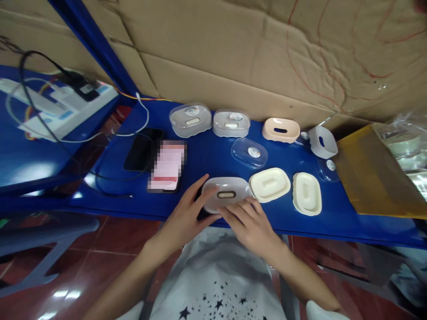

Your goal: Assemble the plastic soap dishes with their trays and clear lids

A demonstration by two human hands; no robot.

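A light grey soap dish (pixel 238 185) lies near the table's front edge, an oval slot in its middle showing something cream-coloured beneath. My left hand (pixel 185 215) grips its left end, with a finger reaching inside and the thumb at the front. My right hand (pixel 248 224) has its fingers curled over the dish's front right side, hiding that part. Just right of it lies a cream oval tray (pixel 262 190) with a raised middle. Another cream tray (pixel 301 194) lies farther right. Behind the grey dish rests a clear lid (pixel 243 155) with a round sticker.
Two lidded grey soap dishes (pixel 199 130) (pixel 230 131) stand at the back. A peach shell (pixel 270 134), a grey shell (pixel 320 151) and clear lids (pixel 325 172) sit back right, beside a cardboard box (pixel 373 178). Phones (pixel 142 149) and a power strip (pixel 73 118) with cables are left.
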